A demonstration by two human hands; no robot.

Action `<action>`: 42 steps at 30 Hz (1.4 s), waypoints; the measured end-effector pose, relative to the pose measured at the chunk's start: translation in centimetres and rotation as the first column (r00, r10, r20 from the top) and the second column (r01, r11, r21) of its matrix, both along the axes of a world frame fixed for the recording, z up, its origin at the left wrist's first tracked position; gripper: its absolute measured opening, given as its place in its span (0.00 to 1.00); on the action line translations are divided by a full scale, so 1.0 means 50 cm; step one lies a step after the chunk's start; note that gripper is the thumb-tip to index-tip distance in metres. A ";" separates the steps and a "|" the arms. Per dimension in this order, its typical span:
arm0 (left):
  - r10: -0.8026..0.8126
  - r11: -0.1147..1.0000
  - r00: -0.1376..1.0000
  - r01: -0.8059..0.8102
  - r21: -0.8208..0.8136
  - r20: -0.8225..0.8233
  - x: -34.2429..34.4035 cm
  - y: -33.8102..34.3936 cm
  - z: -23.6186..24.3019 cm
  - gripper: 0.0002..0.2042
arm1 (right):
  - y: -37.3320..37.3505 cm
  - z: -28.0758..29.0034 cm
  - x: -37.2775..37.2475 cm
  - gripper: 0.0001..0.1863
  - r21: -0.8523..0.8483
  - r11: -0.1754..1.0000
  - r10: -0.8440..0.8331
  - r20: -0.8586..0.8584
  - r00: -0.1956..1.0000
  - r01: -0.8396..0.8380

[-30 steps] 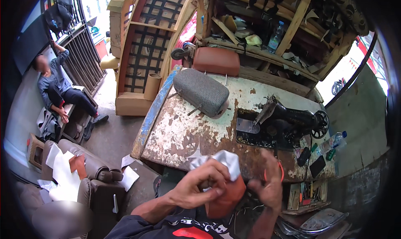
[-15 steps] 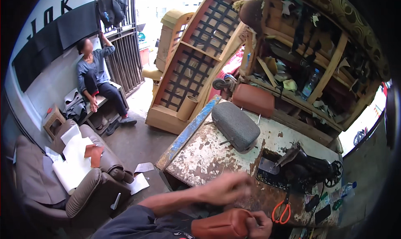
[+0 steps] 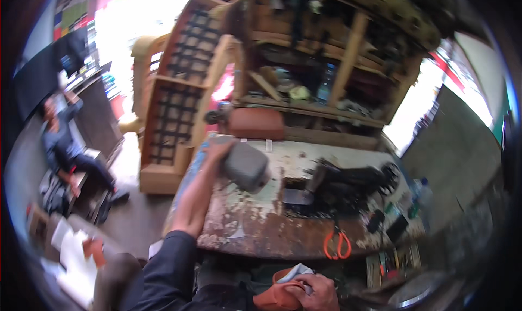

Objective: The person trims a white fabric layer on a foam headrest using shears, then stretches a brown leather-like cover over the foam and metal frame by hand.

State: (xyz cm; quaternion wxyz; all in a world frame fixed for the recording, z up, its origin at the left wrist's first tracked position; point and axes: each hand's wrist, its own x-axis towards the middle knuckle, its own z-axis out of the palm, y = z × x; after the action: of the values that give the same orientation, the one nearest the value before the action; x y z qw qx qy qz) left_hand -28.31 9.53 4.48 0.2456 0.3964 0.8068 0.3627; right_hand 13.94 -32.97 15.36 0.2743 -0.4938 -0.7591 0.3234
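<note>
With my left arm stretched out across the worktable, my left hand (image 3: 219,146) grips the far left end of a grey headrest (image 3: 247,168); its fingers are blurred and partly hidden behind the headrest. Low in the view, by my lap, my right hand (image 3: 318,293) is closed on the edge of a reddish-brown leather cover (image 3: 274,298). The cover's mouth gapes and a pale lining (image 3: 296,272) shows at it. A brown headrest (image 3: 256,123) rests at the table's back edge, beyond the grey one.
On the worn worktable (image 3: 261,229) stand a black sewing machine (image 3: 348,186) and orange-handled scissors (image 3: 337,244). An upturned sofa frame (image 3: 353,61) and a webbed wooden frame (image 3: 179,93) stand behind. A person (image 3: 70,142) sits at the left, near a brown armchair (image 3: 117,273).
My left hand has moved from above the brown cover out to the grey headrest. My right hand keeps hold of the cover, whose lining now shows. The view has swung right.
</note>
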 end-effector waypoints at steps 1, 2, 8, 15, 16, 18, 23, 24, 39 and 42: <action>0.029 0.998 0.999 -0.031 0.057 0.035 -0.036 0.004 -0.030 0.52 | -0.004 -0.020 0.017 0.13 0.002 0.997 -0.075 -0.012 0.997 0.075; 0.067 0.989 0.995 -0.076 0.128 0.068 -0.086 -0.002 -0.052 0.53 | 0.009 -0.055 0.034 0.12 0.095 0.996 -0.002 0.002 1.000 0.002; -0.127 0.900 0.913 -0.058 0.432 0.387 -0.062 -0.198 -0.040 0.46 | -0.016 -0.070 0.051 0.09 0.030 0.999 0.046 -0.264 0.963 -0.039; -0.256 0.787 0.789 -0.165 0.594 0.558 -0.056 -0.360 -0.089 0.29 | 0.082 -0.105 0.040 0.08 0.061 0.986 0.164 -0.394 0.904 -0.153; -0.215 0.812 0.818 -0.154 0.563 0.534 -0.041 -0.366 -0.075 0.29 | 0.141 -0.134 0.044 0.15 0.221 0.960 0.244 -0.375 0.894 -0.170; -0.219 0.751 0.847 -0.171 0.638 0.485 -0.054 -0.387 -0.075 0.30 | 0.265 -0.125 0.007 0.37 -0.144 0.978 0.070 -0.468 0.881 -0.154; -0.262 0.696 0.857 -0.151 0.702 0.444 -0.080 -0.370 -0.104 0.28 | 0.549 -0.256 -0.106 0.23 -0.295 0.895 -0.043 -0.804 0.593 -0.335; -0.283 0.692 0.856 -0.131 0.710 0.432 -0.040 -0.364 -0.093 0.25 | 0.588 -0.288 -0.101 0.23 -0.272 0.907 -0.028 -0.801 0.598 -0.322; -0.483 0.777 0.377 -0.234 0.585 0.791 0.061 -0.485 0.023 0.23 | 0.080 -0.315 -0.082 0.11 -0.239 0.957 -0.059 -0.711 0.701 -0.162; -0.518 0.842 0.214 -0.045 0.538 0.828 0.138 -0.533 0.038 0.11 | -0.038 -0.246 -0.053 0.09 -0.092 0.955 0.141 -0.694 0.706 -0.281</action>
State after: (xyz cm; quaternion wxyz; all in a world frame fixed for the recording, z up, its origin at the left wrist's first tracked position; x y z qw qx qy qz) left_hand -21.43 -17.14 6.38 0.6376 0.2603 0.3042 0.6581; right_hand 11.31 -34.87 3.05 0.4452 -0.2744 -0.6228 0.5820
